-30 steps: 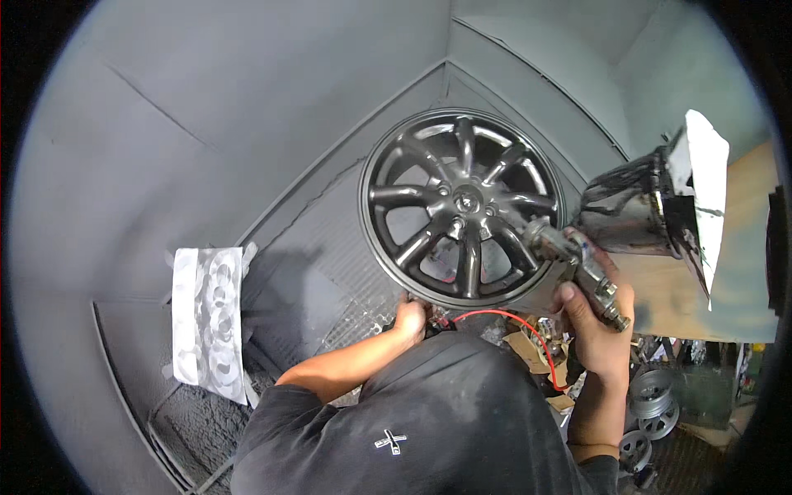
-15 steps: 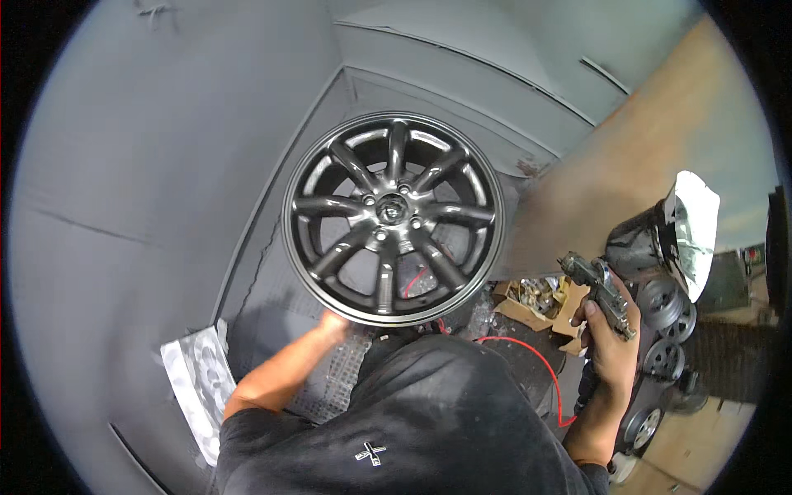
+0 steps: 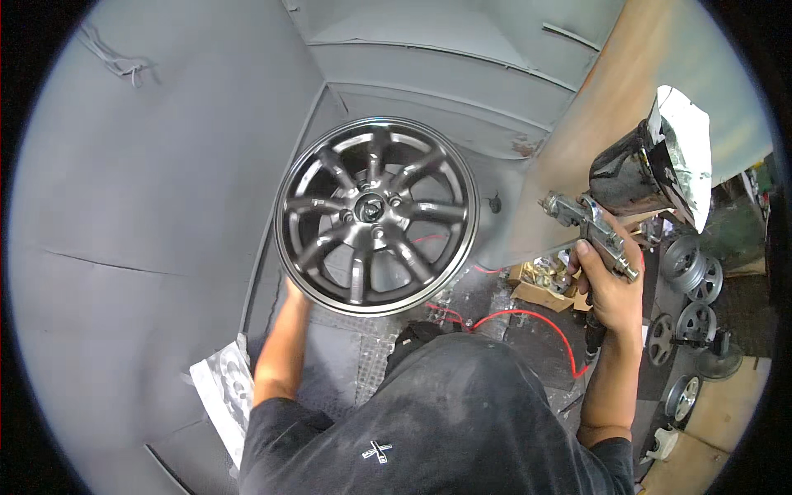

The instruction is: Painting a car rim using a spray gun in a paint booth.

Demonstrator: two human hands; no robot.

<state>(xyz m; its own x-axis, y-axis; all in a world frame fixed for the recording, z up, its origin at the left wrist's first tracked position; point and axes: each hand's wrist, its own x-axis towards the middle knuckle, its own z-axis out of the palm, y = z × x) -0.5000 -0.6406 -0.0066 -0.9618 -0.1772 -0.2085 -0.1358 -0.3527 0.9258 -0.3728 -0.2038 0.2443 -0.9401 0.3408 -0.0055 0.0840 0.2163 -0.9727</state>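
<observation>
Currently, from my remote seat: dark wheel face toward me, left of spray gun, gap between. Round, no long axis. Left hand nearer, at wheel's lower-left edge; fingers hidden behind it, so I cannot tell grip. Right hand wrapped round spray gun, apart from wheel. Gun's long axis slants upper left to lower right, front end toward wheel side. Dark cup with pale sheet just above right hand. Red hose loops near cardboard box.
</observation>
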